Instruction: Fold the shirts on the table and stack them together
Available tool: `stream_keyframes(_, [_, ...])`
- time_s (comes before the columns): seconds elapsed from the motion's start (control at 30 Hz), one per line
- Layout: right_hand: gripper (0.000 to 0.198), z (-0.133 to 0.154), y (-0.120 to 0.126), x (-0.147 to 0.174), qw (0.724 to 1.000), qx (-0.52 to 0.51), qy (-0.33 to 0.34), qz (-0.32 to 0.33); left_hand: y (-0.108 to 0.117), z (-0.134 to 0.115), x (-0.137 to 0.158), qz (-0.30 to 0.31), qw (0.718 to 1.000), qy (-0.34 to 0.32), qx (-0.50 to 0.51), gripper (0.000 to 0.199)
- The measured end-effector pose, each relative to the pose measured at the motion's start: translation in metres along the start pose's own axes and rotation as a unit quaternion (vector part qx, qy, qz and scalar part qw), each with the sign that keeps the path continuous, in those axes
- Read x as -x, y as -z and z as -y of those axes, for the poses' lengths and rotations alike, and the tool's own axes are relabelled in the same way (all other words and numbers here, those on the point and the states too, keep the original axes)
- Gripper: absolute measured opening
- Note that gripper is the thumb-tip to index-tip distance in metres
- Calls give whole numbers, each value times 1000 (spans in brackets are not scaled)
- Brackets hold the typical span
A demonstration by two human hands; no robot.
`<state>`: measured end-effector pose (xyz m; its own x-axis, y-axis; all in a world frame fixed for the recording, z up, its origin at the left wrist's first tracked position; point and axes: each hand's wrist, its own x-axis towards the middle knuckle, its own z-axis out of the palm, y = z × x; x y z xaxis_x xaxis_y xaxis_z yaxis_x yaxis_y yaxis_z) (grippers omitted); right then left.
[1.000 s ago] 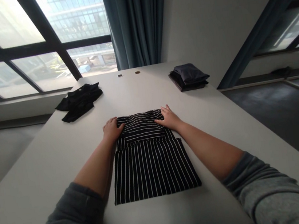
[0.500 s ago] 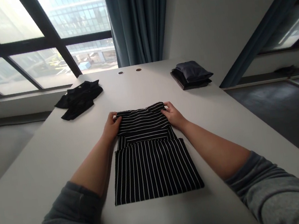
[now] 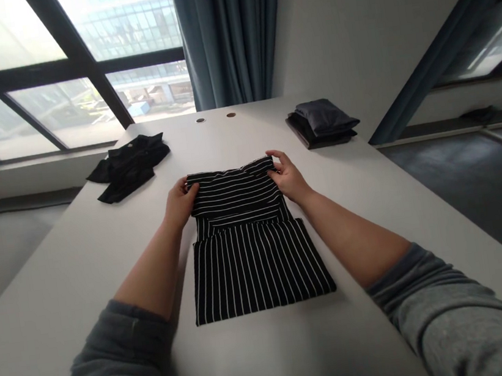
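Note:
A black apron (image 3: pixel 257 270) with thin white stripes lies folded on the white table in front of me. Its near panel is flat with lengthwise stripes, while the far part is folded over so the stripes run crosswise. My left hand (image 3: pixel 181 202) pinches the far left corner of the apron, thumb on top and fingers behind the cloth. At the far right corner, my right hand (image 3: pixel 288 178) grips the fabric between thumb and fingers, its index finger reaching over the edge.
A loose heap of black cloth (image 3: pixel 132 165) lies at the table's back left. Folded dark garments (image 3: pixel 323 123) are stacked at the back right. Two round cable holes (image 3: pixel 216 117) sit near the far edge of the table (image 3: pixel 83 284), below a blue curtain (image 3: pixel 231 36) and window.
Both hands have moved slightly away from me with the apron's far edge between them. The whole apron has slid a little farther up the table.

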<state>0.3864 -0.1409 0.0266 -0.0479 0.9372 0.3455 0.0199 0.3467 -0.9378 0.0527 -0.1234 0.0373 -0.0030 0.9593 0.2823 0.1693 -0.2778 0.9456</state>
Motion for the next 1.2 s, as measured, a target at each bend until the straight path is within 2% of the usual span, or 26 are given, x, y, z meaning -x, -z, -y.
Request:
stream_keyframes(0.17, [77,19,4,9,1000,-26,2,4,13,-16,7,31,999,-9,13,35])
stream_keyframes(0.27, [79,30,7,15,1000,-30,-1,-2,19,-32,15,42,999,-20,25,31])
stream_keyframes(0.53, [55,65,7,44,1000,10,-4,-24,40,-66,59,66,997,-45,18,32])
stream_keyframes(0.7, [23,95,9,83,998,66,0,-16,53,-76,100,86,994,-64,-20,32])
stream_keyframes(0.87, [8,115,14,126,991,121,50,34,62,-94,141,129,984,-103,-63,22])
stream_keyframes(1.03, [27,116,24,170,973,173,101,112,73,-109,178,218,946,-158,-180,5])
stream_keyframes(1.1, [32,112,29,185,958,205,127,154,76,-108,193,255,926,-164,-224,9])
stream_keyframes(1.2, [38,105,33,201,921,279,169,215,75,-97,213,282,898,-180,-285,16])
